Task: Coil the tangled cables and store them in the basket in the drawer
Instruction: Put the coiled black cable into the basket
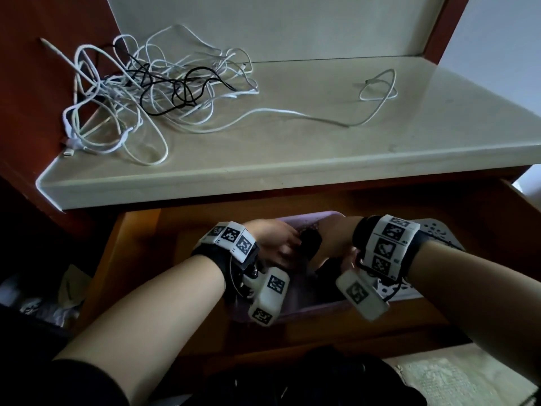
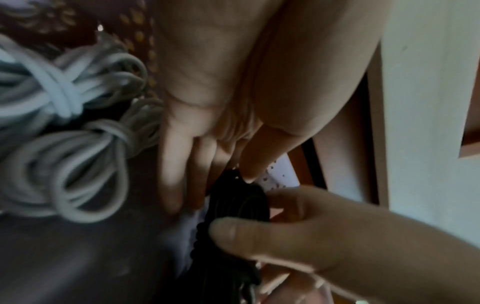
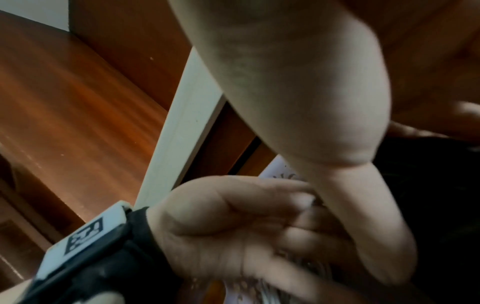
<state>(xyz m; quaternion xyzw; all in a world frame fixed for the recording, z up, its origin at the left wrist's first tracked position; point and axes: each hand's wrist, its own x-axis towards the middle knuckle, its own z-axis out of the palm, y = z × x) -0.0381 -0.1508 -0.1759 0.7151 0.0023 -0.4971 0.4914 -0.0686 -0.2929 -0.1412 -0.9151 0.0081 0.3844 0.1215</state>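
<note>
Both hands reach into the open drawer [image 1: 137, 259] over a purple basket [image 1: 316, 310]. Between them is a coiled black cable [image 1: 310, 243] [image 2: 239, 205]. My left hand [image 1: 281, 244] [image 2: 207, 102] pinches its top between thumb and fingers. My right hand [image 1: 333, 232] [image 2: 311, 236] holds it lower down, thumb pressed on the coil. Two tied white cable coils [image 2: 64, 98] lie in the basket beside the left hand. A tangle of white and black cables [image 1: 146, 86] lies on the countertop [image 1: 322, 148] at the back left.
One white cable [image 1: 377, 86] trails from the tangle to the right across the countertop. A white perforated tray [image 1: 439, 232] sits in the drawer to the right of the basket. Crumpled cloth [image 1: 52, 306] lies low at the left.
</note>
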